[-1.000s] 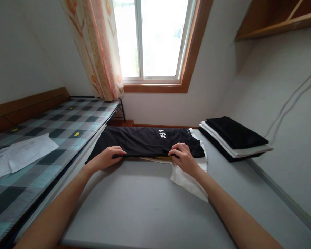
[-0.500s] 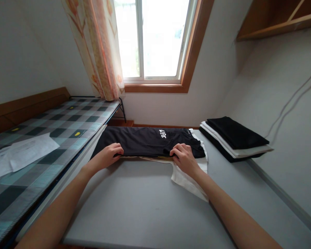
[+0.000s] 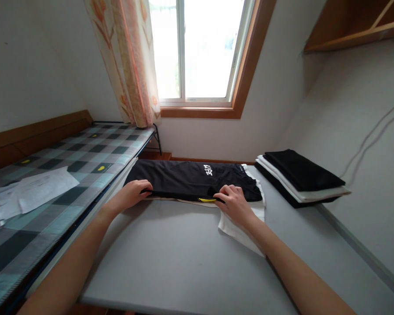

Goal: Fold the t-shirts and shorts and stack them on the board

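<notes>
A black garment with white lettering lies folded lengthwise across the far part of the grey table. My left hand pinches its near edge toward the left end. Farther right, my right hand grips the same edge with bent fingers. A yellow strip shows at the edge beside the right fingers. White cloth lies under the black one and sticks out at the right, partly beneath my right wrist.
A stack of folded black and white clothes sits at the table's right back. To the left is a bed with a checked mattress and papers on it. A curtain hangs by the window, beyond the table.
My left hand has shifted slightly left along the edge. More of the yellow strip shows beside my right hand. The whole view has moved a little.
</notes>
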Demonstrator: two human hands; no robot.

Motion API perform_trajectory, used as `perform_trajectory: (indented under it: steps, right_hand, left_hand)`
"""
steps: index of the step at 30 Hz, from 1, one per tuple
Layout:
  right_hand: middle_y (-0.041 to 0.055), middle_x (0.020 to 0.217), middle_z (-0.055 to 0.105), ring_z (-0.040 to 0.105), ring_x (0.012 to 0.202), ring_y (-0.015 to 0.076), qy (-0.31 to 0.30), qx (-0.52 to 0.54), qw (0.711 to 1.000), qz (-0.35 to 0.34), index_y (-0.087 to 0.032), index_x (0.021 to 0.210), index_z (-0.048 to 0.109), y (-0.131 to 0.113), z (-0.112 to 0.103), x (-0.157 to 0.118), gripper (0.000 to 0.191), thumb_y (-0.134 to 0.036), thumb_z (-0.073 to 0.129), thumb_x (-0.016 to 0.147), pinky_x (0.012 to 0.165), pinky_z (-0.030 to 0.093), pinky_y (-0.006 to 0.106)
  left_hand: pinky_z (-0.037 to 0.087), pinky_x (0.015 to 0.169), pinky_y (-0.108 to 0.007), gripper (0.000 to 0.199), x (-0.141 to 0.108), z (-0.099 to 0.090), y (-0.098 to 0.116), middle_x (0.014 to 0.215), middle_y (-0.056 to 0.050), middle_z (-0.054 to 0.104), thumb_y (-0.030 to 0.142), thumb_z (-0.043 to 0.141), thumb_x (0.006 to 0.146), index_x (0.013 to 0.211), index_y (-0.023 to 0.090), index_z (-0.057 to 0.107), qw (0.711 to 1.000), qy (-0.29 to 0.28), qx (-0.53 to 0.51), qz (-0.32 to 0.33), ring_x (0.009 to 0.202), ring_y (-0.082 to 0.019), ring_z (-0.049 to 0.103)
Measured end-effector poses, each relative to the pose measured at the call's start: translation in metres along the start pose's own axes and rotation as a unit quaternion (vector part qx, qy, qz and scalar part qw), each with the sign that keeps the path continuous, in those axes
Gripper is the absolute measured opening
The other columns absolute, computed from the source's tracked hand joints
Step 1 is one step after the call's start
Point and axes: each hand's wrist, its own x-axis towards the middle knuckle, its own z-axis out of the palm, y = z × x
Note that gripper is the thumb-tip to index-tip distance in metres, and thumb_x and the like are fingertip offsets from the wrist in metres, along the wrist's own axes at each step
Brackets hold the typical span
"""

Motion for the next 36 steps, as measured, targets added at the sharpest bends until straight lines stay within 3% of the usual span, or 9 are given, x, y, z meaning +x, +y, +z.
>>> perform_trajectory:
  steps: [4, 8, 15, 17, 22, 24, 31, 34, 36]
  right_hand:
    - [0.0046, 0.090, 0.062, 0.051, 0.088, 0.0209, 0.053, 0.009, 0.999, -0.005, -0.023, 0.087, 0.071, 0.003, -0.002, 0.002, 0.005, -0.023, 0.066, 0.085, 0.082, 0.032, 0.036]
    - [0.0057, 0.092, 0.060, 0.050, 0.091, 0.0220, 0.120, 0.023, 0.993, 0.007, -0.022, 0.086, 0.069, 0.001, -0.006, 0.003, 0.009, -0.022, 0.060, 0.088, 0.083, 0.033, 0.037]
    - [0.0068, 0.097, 0.059, 0.049, 0.097, 0.0248, 0.123, 0.044, 0.991, 0.020, -0.024, 0.085, 0.069, -0.002, -0.005, 0.002, 0.010, -0.021, 0.059, 0.086, 0.085, 0.033, 0.040]
    - [0.0066, 0.097, 0.059, 0.049, 0.097, 0.0246, 0.122, 0.051, 0.991, 0.020, -0.024, 0.085, 0.069, -0.001, -0.003, 0.002, 0.010, -0.021, 0.059, 0.086, 0.085, 0.034, 0.040]
    - [0.0061, 0.096, 0.061, 0.051, 0.093, 0.0224, 0.118, 0.070, 0.990, 0.020, -0.022, 0.081, 0.068, 0.004, -0.001, 0.002, 0.009, -0.018, 0.061, 0.085, 0.083, 0.035, 0.038]
    - [0.0055, 0.095, 0.062, 0.052, 0.091, 0.0217, 0.100, 0.081, 0.992, 0.017, -0.022, 0.079, 0.068, 0.007, 0.001, 0.001, 0.009, -0.017, 0.062, 0.084, 0.082, 0.036, 0.038]
    - [0.0055, 0.099, 0.062, 0.055, 0.095, 0.0213, 0.036, 0.172, 0.984, -0.010, -0.023, 0.079, 0.069, 0.012, 0.014, -0.001, 0.007, -0.018, 0.066, 0.082, 0.085, 0.041, 0.039]
    - [0.0062, 0.098, 0.060, 0.056, 0.094, 0.0212, 0.068, 0.206, 0.976, 0.002, -0.022, 0.080, 0.068, 0.009, 0.012, 0.001, 0.007, -0.021, 0.063, 0.085, 0.084, 0.044, 0.040]
    - [0.0067, 0.097, 0.057, 0.056, 0.093, 0.0214, 0.118, 0.213, 0.969, 0.027, -0.022, 0.082, 0.068, 0.007, 0.008, 0.004, 0.008, -0.023, 0.061, 0.086, 0.084, 0.045, 0.040]
  left_hand:
    - [0.045, 0.072, -0.024, 0.016, -0.003, -0.008, -0.007, 0.090, -0.002, 0.064, 0.018, 0.050, 0.084, 0.087, 0.021, 0.066, 1.000, -0.007, 0.020, -0.008, 0.080, -0.015, 0.061]
    - [0.045, 0.073, -0.024, 0.022, -0.015, -0.015, -0.032, 0.092, -0.004, 0.064, 0.017, 0.049, 0.081, 0.087, 0.022, 0.070, 0.998, -0.032, 0.054, -0.017, 0.077, -0.015, 0.061]
    - [0.044, 0.067, -0.025, 0.018, -0.042, -0.027, -0.076, 0.082, -0.003, 0.068, 0.026, 0.051, 0.078, 0.081, 0.023, 0.069, 0.993, -0.060, 0.049, -0.085, 0.074, -0.018, 0.061]
    - [0.044, 0.069, -0.026, 0.018, -0.049, -0.032, -0.079, 0.083, -0.004, 0.067, 0.027, 0.051, 0.079, 0.081, 0.022, 0.068, 0.994, -0.038, 0.047, -0.090, 0.076, -0.018, 0.061]
    - [0.043, 0.081, -0.030, 0.021, -0.066, -0.049, -0.073, 0.085, -0.004, 0.061, 0.031, 0.046, 0.087, 0.083, 0.021, 0.064, 0.979, 0.126, 0.136, -0.086, 0.083, -0.019, 0.057]
    - [0.042, 0.085, -0.032, 0.022, -0.071, -0.052, -0.073, 0.083, -0.004, 0.060, 0.032, 0.045, 0.089, 0.083, 0.021, 0.064, 0.967, 0.163, 0.175, -0.086, 0.083, -0.019, 0.055]
    - [0.040, 0.082, -0.031, 0.018, -0.086, -0.045, -0.086, 0.083, -0.003, 0.060, 0.027, 0.048, 0.089, 0.082, 0.020, 0.063, 0.963, 0.152, 0.200, -0.094, 0.083, -0.019, 0.056]
    - [0.040, 0.068, -0.026, 0.013, -0.079, -0.050, -0.080, 0.089, -0.002, 0.060, 0.028, 0.052, 0.087, 0.087, 0.019, 0.062, 0.956, 0.154, 0.171, -0.183, 0.074, -0.016, 0.056]
    - [0.040, 0.062, -0.023, 0.015, -0.066, -0.060, -0.070, 0.095, -0.002, 0.060, 0.029, 0.054, 0.087, 0.091, 0.017, 0.061, 0.943, 0.204, 0.136, -0.226, 0.067, -0.012, 0.055]
